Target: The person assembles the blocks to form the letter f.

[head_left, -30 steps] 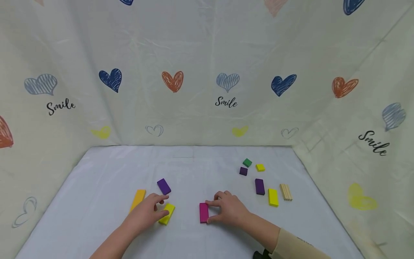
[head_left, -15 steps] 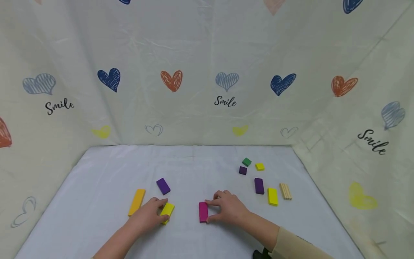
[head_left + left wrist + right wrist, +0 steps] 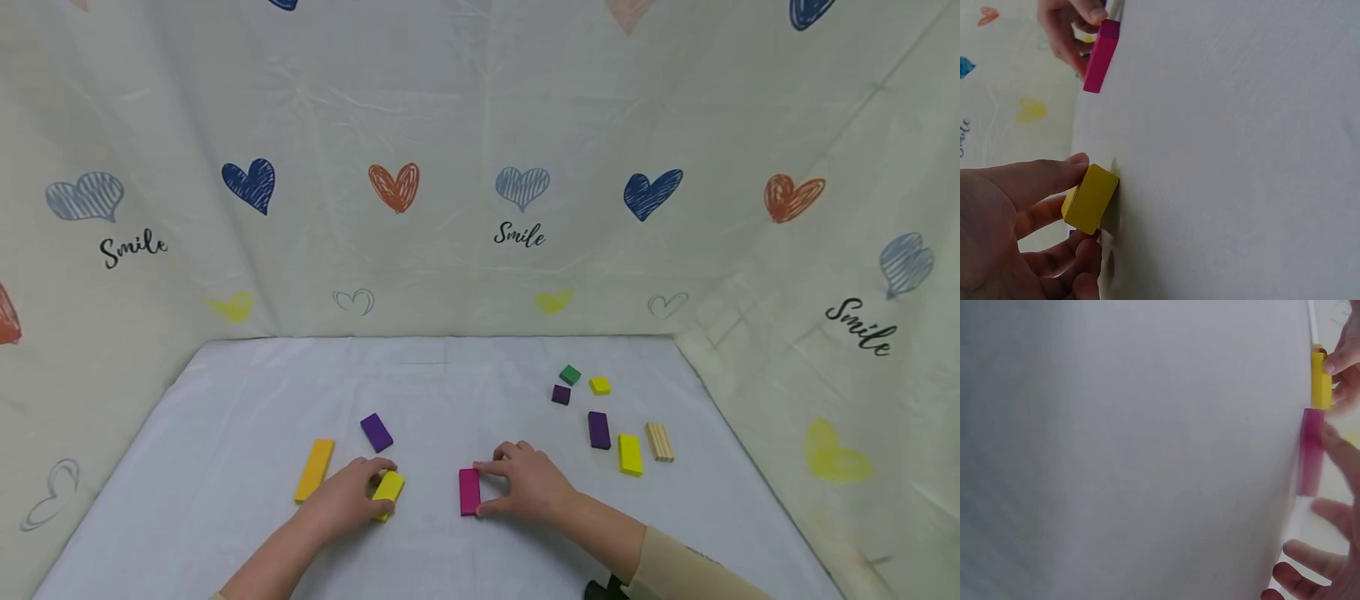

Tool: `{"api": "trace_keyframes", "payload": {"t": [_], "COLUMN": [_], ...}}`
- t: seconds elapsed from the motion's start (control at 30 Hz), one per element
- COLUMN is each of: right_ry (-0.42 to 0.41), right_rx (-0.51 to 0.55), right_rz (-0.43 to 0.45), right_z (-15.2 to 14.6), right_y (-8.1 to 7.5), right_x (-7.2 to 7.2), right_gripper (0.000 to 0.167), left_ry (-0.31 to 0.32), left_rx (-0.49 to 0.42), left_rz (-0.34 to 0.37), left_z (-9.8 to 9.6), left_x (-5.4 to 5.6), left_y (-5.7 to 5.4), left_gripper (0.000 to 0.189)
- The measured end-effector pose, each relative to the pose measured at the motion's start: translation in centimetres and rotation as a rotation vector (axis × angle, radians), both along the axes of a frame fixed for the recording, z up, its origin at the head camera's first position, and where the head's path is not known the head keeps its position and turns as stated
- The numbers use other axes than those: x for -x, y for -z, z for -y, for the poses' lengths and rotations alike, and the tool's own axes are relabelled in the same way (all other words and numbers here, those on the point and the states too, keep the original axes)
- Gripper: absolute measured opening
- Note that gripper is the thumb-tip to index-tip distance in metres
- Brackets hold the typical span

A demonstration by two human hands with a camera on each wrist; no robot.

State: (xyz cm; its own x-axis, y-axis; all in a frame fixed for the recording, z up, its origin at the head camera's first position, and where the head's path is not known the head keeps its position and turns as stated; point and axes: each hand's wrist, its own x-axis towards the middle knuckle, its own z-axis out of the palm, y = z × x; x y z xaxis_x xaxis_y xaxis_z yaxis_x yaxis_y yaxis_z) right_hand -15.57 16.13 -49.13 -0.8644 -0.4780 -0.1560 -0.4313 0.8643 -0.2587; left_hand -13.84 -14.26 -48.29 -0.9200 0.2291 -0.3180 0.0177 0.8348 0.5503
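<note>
My left hand (image 3: 343, 498) pinches a yellow rectangular block (image 3: 389, 485) between thumb and fingers, low over the white tabletop. In the left wrist view the thumb presses one end of this yellow block (image 3: 1092, 199), with a shadow beside it. To the right, my right hand (image 3: 534, 485) holds a magenta block (image 3: 468, 492) by its two ends with thumb and fingertip. The magenta block lies lengthwise toward me, apart from the yellow one. Whether either block is lifted off the cloth, I cannot tell.
An orange block (image 3: 314, 471) lies left of my left hand, and a purple block (image 3: 377, 432) just beyond it. Farther right are a dark purple block (image 3: 598, 430), another yellow block (image 3: 630, 455), a ribbed wooden piece (image 3: 660, 442) and small cubes, one green (image 3: 570, 375).
The fingers of my left hand have come down around the yellow block and now pinch it. My right hand keeps its hold on the magenta block, hardly moving.
</note>
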Motion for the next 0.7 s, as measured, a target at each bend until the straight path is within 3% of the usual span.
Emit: {"api": "trace_keyframes", "payload": {"t": [0.27,0.7], "right_ry": [-0.041,-0.077], "right_rx": [0.007,0.016], "right_rz": [-0.025,-0.040], "right_z": [-0.2,-0.1], "right_y": [-0.2,-0.1], "right_x": [-0.1,-0.3], "right_gripper": [0.065,0.060], "left_ry": [-0.013,-0.095], "left_rx": [-0.015,-0.149], "left_rz": [-0.003,0.056], "left_z": [0.0,0.9], "left_x": [0.0,0.2], "left_y": [0.0,0.3], "left_gripper": [0.045,0.032]}}
